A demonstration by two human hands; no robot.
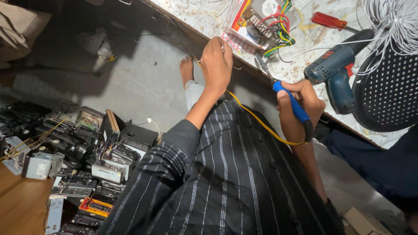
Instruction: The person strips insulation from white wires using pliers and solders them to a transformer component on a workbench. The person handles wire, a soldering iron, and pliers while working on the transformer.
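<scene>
Both hands busy: right hand (300, 109) closed round iron (292, 102), tip near board (257, 24) on bench edge; left hand (216, 65) pinches yellow wire (261, 124) there, so brace it steady.

A blue-handled soldering iron (292, 101) slants tip-up toward the table edge; its yellow cord (257, 122) loops across the striped lap.

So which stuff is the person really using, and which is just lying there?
In use:
- left hand pinching yellow wire
- right hand holding blue soldering iron
- circuit board

Lying about:
- blue drill
- red screwdriver
- old car stereos
</scene>
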